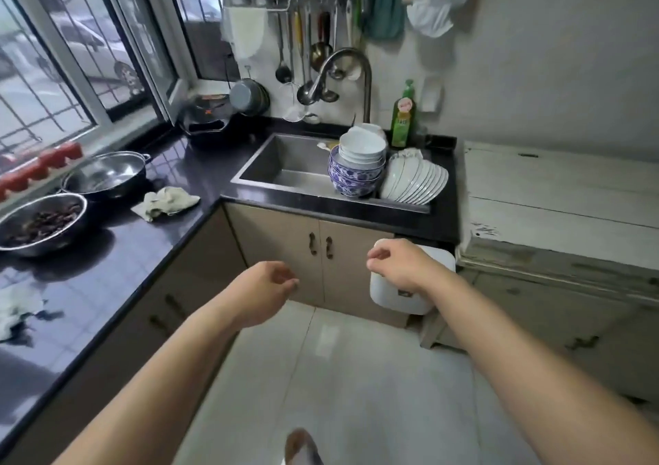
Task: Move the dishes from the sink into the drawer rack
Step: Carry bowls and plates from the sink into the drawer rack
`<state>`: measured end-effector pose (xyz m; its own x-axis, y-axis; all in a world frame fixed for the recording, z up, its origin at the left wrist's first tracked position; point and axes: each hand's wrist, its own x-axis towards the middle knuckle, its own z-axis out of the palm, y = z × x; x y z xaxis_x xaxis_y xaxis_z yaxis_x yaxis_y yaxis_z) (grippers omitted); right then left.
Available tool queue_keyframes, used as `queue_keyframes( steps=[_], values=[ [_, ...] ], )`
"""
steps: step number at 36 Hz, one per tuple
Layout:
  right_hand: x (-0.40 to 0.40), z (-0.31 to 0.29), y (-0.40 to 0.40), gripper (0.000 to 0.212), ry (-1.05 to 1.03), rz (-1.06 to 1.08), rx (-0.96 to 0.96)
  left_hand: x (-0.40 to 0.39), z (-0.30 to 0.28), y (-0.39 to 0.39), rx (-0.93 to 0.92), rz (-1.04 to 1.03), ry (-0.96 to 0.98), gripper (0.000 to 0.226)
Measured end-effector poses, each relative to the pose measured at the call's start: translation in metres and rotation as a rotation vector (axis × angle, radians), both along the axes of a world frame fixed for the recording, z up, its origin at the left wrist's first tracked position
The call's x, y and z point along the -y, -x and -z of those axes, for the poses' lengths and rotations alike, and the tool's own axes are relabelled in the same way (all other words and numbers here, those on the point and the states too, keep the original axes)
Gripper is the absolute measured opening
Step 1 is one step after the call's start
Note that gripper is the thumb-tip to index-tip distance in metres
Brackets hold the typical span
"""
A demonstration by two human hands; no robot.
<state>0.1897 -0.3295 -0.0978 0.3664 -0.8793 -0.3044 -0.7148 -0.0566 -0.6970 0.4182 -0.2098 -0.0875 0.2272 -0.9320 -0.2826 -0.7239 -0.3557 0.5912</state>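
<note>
In the sink [271, 168], right end, stacked bowls [358, 165] and leaning plates [415, 182] are waiting; left hand [265, 291] and right hand [399, 266] are held loosely curled, empty. Bowl stack should be supported underneath.

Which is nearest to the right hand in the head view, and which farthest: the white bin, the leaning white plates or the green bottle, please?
From the right hand:
1. White bin, directly behind the hand, against the cabinet.
2. Leaning white plates, at the sink's right end.
3. Green bottle, on the counter behind the sink.
</note>
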Motion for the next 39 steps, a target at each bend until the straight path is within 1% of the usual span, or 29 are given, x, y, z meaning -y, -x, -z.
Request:
queue_keyframes(
  steps=[2, 5, 8, 11, 13, 16, 18, 20, 23, 29, 31, 35, 39],
  values=[
    [0.024, 0.000, 0.000, 0.012, -0.001, 0.037, 0.040, 0.028, 0.004, 0.000, -0.028, 0.006, 0.016, 0.009],
    [0.067, -0.004, -0.007, 0.014, 0.011, 0.079, 0.077, 0.072, 0.010, -0.006, -0.066, -0.002, 0.034, 0.015],
    [0.106, -0.006, -0.015, 0.015, 0.019, 0.098, 0.082, 0.114, 0.017, -0.016, -0.140, -0.022, 0.069, 0.009],
    [0.146, -0.004, -0.020, 0.018, -0.003, 0.128, 0.062, 0.159, 0.017, -0.027, -0.147, -0.037, 0.080, 0.014],
    [0.174, -0.002, -0.020, 0.016, -0.033, 0.176, 0.060, 0.191, 0.015, -0.033, -0.159, -0.040, 0.082, 0.014],
    [0.216, 0.004, -0.020, 0.016, -0.046, 0.267, 0.102, 0.237, 0.012, -0.041, -0.147, -0.021, 0.080, 0.013],
    [0.234, 0.010, -0.020, 0.017, -0.090, 0.325, 0.137, 0.259, 0.013, -0.044, -0.170, -0.022, 0.080, 0.013],
    [0.248, 0.022, -0.021, 0.017, -0.159, 0.366, 0.151, 0.275, 0.015, -0.047, -0.192, -0.035, 0.074, 0.012],
    [0.275, 0.046, -0.029, 0.015, -0.265, 0.367, 0.107, 0.297, 0.023, -0.056, -0.195, -0.086, 0.057, 0.012],
    [0.358, 0.084, -0.048, 0.019, -0.335, 0.351, 0.049, 0.332, 0.043, -0.073, -0.221, -0.240, 0.036, 0.012],
    [0.389, 0.087, -0.051, 0.023, -0.332, 0.383, 0.045, 0.340, 0.045, -0.073, -0.241, -0.291, 0.034, 0.012],
    [0.461, 0.083, -0.054, 0.041, -0.253, 0.472, 0.079, 0.359, 0.046, -0.073, -0.252, -0.339, 0.023, 0.010],
    [0.524, 0.082, -0.063, 0.045, -0.205, 0.461, 0.036, 0.376, 0.048, -0.072, -0.198, -0.392, -0.009, 0.012]
  ],
)
